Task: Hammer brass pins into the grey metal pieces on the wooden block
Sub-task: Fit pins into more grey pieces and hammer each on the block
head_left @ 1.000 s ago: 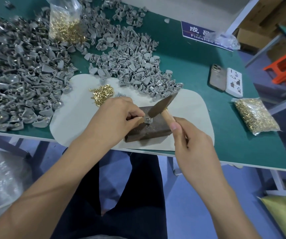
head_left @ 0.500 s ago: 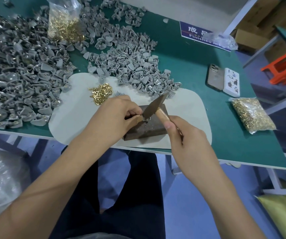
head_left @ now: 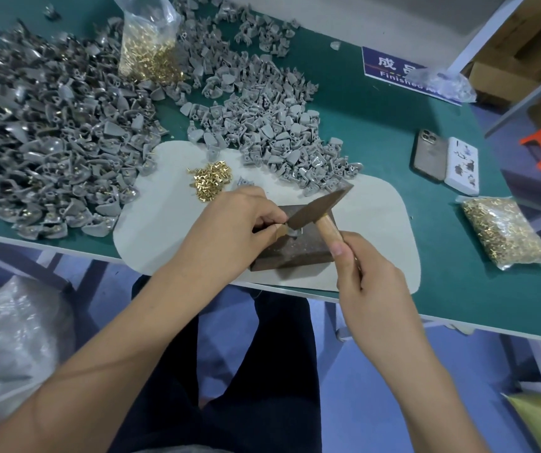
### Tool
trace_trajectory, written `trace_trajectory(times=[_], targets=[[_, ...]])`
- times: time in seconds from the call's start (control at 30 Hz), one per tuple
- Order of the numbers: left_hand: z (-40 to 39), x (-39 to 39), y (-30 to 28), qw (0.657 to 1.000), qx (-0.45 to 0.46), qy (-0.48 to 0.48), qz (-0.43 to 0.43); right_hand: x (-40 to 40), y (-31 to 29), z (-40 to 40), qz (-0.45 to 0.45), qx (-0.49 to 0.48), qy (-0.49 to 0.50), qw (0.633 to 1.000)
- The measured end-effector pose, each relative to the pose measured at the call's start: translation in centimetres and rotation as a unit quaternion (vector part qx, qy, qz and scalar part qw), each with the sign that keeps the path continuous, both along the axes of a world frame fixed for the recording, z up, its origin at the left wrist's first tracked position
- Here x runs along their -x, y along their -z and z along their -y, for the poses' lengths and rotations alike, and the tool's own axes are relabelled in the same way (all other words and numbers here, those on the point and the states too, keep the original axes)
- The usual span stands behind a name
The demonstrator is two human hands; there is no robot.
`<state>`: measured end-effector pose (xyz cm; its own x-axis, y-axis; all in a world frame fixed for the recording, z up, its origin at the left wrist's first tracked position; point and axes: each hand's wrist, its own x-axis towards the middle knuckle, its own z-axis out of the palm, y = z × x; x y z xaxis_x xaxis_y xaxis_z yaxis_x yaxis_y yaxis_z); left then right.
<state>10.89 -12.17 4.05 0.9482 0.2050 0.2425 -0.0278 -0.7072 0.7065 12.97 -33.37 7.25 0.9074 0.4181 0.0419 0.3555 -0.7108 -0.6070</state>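
Wooden block sits at the near edge of a pale mat, a grey metal piece pinched on it by the left hand. The right hand grips the hammer (head low over the piece). Loose brass pins lie just beyond.

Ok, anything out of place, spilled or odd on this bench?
Mostly ordinary work clutter. One thing: the grey felt mat overhangs the table's near edge, and the wooden block sits close to that edge. Two phones lie among the parts.
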Motion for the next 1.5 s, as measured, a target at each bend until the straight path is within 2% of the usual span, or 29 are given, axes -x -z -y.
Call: trace_trajectory(times=[0.13, 0.27, 0.37, 0.57, 0.73, 0.87, 0.93, 1.07, 1.2, 1.37, 1.5], targets=[[-0.1, -0.1, -0.1, 1.000, -0.008, 0.003, -0.005, -0.7, -0.7, 0.4, -0.004, 0.009, 0.000, 1.000], [-0.2, -0.2, -0.1, 1.000, 0.001, 0.004, -0.006, -0.4, -1.1, 0.7, 0.027, -0.039, 0.030, 0.998], [-0.3, -0.3, 0.0, 1.000, 0.016, 0.002, -0.003, 0.2, -0.5, 0.6, -0.004, 0.022, 0.004, 1.000], [-0.2, -0.4, -0.1, 1.000, 0.009, -0.001, -0.007, -0.1, -1.0, 0.7, -0.001, 0.052, 0.000, 0.999], [-0.2, -0.4, -0.2, 1.000, 0.003, 0.001, -0.010, 0.2, -1.5, 0.6, 0.044, -0.039, 0.024, 0.998], [-0.2, -0.3, -0.2, 1.000, 0.004, -0.002, -0.009, 0.5, -1.0, 0.5, -0.006, 0.029, 0.011, 1.000], [-0.3, -0.3, -0.2, 1.000, 0.005, -0.002, -0.011, 0.2, -1.2, 0.9, 0.014, 0.040, 0.015, 0.999], [-0.3, -0.4, -0.1, 1.000, 0.005, -0.005, -0.010, 0.5, -1.3, 0.5, 0.053, -0.043, 0.038, 0.997], [-0.3, -0.3, -0.1, 1.000, 0.011, -0.001, -0.006, 0.7, -0.8, 0.5, 0.005, 0.030, 0.009, 1.000], [-0.3, -0.4, 0.1, 1.000, 0.012, -0.002, -0.002, 0.6, -0.6, 0.3, 0.043, -0.019, 0.034, 0.998], [-0.2, -0.3, 0.0, 1.000, 0.012, 0.000, -0.001, -0.1, -0.4, 0.7, 0.005, 0.053, 0.025, 0.998]])
